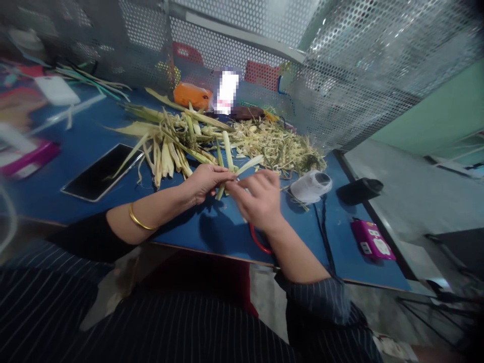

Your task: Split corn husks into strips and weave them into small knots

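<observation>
Pale green strips that look like corn husk (228, 151) cross and fan out from the fingertips of my left hand (204, 182), which is closed in a pinch on them. My right hand (260, 197) meets it there, fingers bent together and slightly blurred; what they pinch at the crossing is hidden. Under my right wrist shows a red loop handle (260, 239), perhaps of scissors. Beyond my left hand lies a pile of long dried husks (166, 156). A white thread spool (312, 186) lies to the right of my right hand.
A heap of shredded husk (276, 143) lies along the perforated metal screen (245, 40). A dark phone or tablet (102, 172) rests left on the blue table (181, 227). Right are a black spool (359, 191) and a purple packet (372, 239). Another person's blurred hand (18, 113) is far left.
</observation>
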A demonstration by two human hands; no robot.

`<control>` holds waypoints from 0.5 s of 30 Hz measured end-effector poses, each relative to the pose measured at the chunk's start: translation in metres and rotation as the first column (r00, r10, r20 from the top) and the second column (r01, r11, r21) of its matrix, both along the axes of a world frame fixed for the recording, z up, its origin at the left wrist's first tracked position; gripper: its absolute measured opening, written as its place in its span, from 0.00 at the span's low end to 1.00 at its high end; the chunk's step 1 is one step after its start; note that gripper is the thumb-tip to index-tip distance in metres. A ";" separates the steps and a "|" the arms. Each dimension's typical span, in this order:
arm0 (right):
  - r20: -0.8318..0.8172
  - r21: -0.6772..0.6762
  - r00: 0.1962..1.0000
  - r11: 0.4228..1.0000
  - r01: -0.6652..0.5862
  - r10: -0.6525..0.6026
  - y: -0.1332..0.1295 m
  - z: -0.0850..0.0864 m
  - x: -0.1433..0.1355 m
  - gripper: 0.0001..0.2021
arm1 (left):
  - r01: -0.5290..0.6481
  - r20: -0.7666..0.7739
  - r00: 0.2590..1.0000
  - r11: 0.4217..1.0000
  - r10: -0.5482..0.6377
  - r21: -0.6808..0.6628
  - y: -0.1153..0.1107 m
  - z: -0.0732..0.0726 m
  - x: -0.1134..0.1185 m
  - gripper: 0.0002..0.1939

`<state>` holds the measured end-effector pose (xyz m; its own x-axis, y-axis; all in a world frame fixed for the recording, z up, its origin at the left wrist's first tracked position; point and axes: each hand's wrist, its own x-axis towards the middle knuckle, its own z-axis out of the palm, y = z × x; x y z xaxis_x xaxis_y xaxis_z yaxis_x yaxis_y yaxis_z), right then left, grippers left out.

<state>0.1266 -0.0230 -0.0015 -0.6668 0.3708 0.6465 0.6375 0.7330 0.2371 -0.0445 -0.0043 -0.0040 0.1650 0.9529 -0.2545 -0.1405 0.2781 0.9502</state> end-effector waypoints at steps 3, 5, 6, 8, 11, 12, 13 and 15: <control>0.298 0.020 0.954 0.999 -0.042 0.034 -0.005 -0.003 -0.015 0.11 | -0.020 0.074 0.997 0.999 0.022 -0.025 0.000 -0.007 0.004 0.11; 0.381 0.032 0.924 0.999 -0.032 0.018 -0.005 -0.005 -0.020 0.11 | -0.017 0.100 0.995 0.999 0.021 -0.043 0.000 -0.011 0.006 0.11; 0.389 0.035 0.921 0.999 -0.032 0.016 -0.004 -0.007 -0.021 0.11 | -0.012 0.100 0.995 0.999 0.017 -0.046 -0.001 -0.011 0.006 0.12; 0.339 0.029 0.941 0.999 -0.016 0.005 -0.003 -0.009 -0.021 0.11 | 0.004 0.073 0.997 0.999 -0.001 -0.033 -0.002 -0.010 0.005 0.13; 0.182 0.022 0.983 1.000 0.020 -0.024 -0.002 -0.011 -0.017 0.10 | 0.059 0.003 0.998 0.998 -0.059 0.017 -0.002 -0.004 0.000 0.15; 0.144 0.028 0.989 0.999 0.025 -0.028 -0.002 -0.011 -0.016 0.10 | 0.081 -0.008 0.997 0.996 -0.081 0.030 -0.002 -0.002 -0.002 0.15; 0.119 0.039 0.992 0.999 0.023 -0.028 -0.003 -0.011 -0.015 0.09 | 0.099 -0.011 0.995 0.994 -0.098 0.043 -0.002 0.000 -0.004 0.15; 0.108 0.062 0.994 0.998 0.007 -0.014 -0.004 -0.010 -0.013 0.07 | 0.116 -0.004 0.993 0.991 -0.116 0.068 -0.002 0.002 -0.006 0.14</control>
